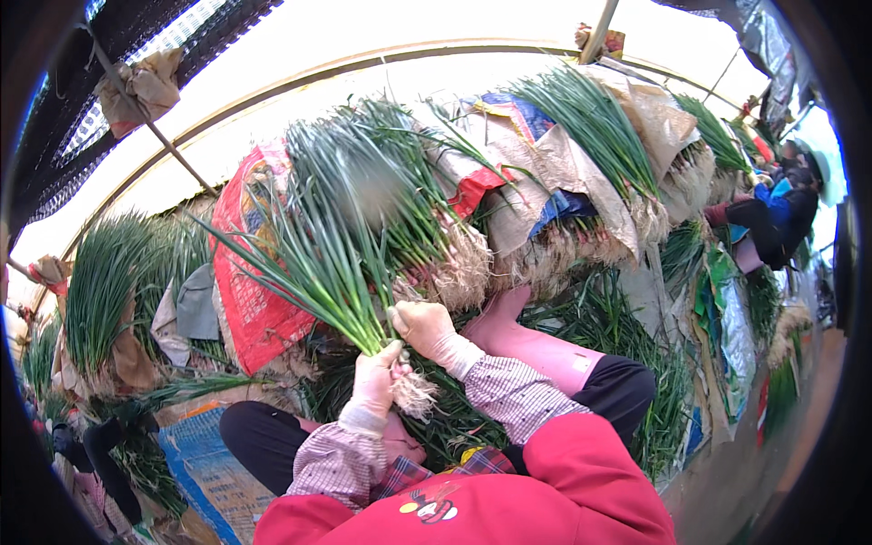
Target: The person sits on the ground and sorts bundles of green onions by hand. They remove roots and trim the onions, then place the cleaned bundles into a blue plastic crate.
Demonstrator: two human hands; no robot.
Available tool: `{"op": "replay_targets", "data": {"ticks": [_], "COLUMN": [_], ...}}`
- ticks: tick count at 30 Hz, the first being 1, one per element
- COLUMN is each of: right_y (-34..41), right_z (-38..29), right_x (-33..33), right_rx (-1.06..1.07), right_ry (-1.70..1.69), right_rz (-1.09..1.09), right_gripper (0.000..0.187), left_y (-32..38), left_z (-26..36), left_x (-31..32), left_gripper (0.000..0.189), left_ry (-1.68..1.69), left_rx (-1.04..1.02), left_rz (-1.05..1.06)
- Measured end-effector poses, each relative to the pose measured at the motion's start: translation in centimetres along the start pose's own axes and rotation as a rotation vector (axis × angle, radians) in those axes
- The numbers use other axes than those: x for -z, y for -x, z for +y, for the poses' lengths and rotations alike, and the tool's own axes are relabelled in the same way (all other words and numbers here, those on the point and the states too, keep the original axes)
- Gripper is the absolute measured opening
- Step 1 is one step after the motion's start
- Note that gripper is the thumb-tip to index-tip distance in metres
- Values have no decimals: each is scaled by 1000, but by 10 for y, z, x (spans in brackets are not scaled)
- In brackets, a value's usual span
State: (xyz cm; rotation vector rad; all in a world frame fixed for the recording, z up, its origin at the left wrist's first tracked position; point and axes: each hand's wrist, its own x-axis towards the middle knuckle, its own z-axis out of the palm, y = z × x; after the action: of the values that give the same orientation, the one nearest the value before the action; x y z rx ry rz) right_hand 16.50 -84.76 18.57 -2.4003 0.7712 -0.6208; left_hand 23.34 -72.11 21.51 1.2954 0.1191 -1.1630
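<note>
In my gloved left hand [376,375] is a bunch of green onions [334,293], gripped near its reddish bulbs. Its leaves fan towards the upper left, and the pale roots hang below my fingers. My right hand [424,328], also gloved, is closed beside the stems, its fingertips around the base of a leaf or stalk of the bunch. Just beyond my hands lies a large pile of green onions [409,225], its rooty ends towards me.
A red woven sack [248,320] lies left of the pile. More onion heaps [593,129] and sacking [538,163] stretch right. Loose green leaves [606,327] cover the ground around my pink boots [524,340]. Another person [783,204] sits far right; other people's limbs show lower left.
</note>
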Motion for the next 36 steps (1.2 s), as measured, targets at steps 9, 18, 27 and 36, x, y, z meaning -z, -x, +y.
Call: {"op": "replay_targets", "data": {"ticks": [9,18,27,36], "right_y": [-21,-9,-44,-51], "right_z": [-29,-15,63,67], "right_x": [49,24,84,74], "right_rx": [-486,-130,-375,-396], "right_ry": [-1062,-198,273,-310], "right_rz": [-572,129,-83,-64], "right_gripper": [46,33,38,30], "left_y": [53,24,58,-14], "left_z": [58,41,97,52], "left_x": [-6,7,19,0], "left_gripper": [13,15,32,17], "left_ry": [-103,450,590,258], "left_rx": [-75,205,-91,175], "left_rz": [-58,-357,-651,-378]}}
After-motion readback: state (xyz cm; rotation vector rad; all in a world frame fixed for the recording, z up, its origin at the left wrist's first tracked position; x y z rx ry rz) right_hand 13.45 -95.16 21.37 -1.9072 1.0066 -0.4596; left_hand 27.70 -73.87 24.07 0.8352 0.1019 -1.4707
